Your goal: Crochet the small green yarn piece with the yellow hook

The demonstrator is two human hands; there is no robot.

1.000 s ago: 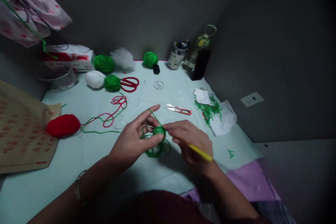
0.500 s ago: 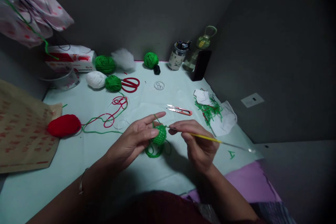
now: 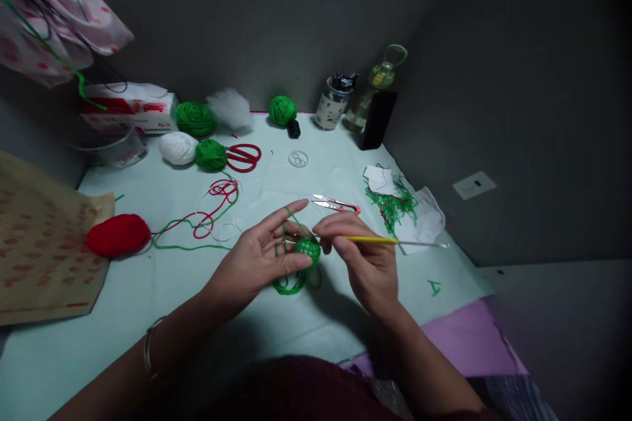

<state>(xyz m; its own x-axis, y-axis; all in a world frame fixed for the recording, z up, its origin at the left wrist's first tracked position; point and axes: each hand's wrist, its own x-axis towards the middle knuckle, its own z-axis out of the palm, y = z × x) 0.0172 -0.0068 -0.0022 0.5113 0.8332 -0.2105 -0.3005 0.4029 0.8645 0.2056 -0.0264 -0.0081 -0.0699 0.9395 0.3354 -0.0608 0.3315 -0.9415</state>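
My left hand [image 3: 264,247] pinches a small round green crochet piece [image 3: 308,251] between thumb and fingers. Green yarn runs over its raised index finger and down to the piece. My right hand [image 3: 365,256] is closed round a crochet hook [image 3: 370,239] with a yellow handle; the hook's working tip is at the top edge of the crochet piece, partly hidden by my fingers. Loops of green yarn [image 3: 289,286] hang or lie just below the piece. Beyond my hands lies a pair of orange thread snips [image 3: 338,204], blades pointing left.
Red yarn [image 3: 118,235] lies by a brown paper bag [image 3: 44,250] at left, with tangled strands. Green yarn balls [image 3: 196,118], red-handled scissors [image 3: 243,158], a pen cup [image 3: 332,104], a bottle [image 3: 382,75] and a phone [image 3: 379,120] stand or lie behind. Green scraps [image 3: 392,207] lie right.
The crochet piece has turned and shifted slightly right in my left hand. My right hand has moved a little left and up, and the hook lies more level.
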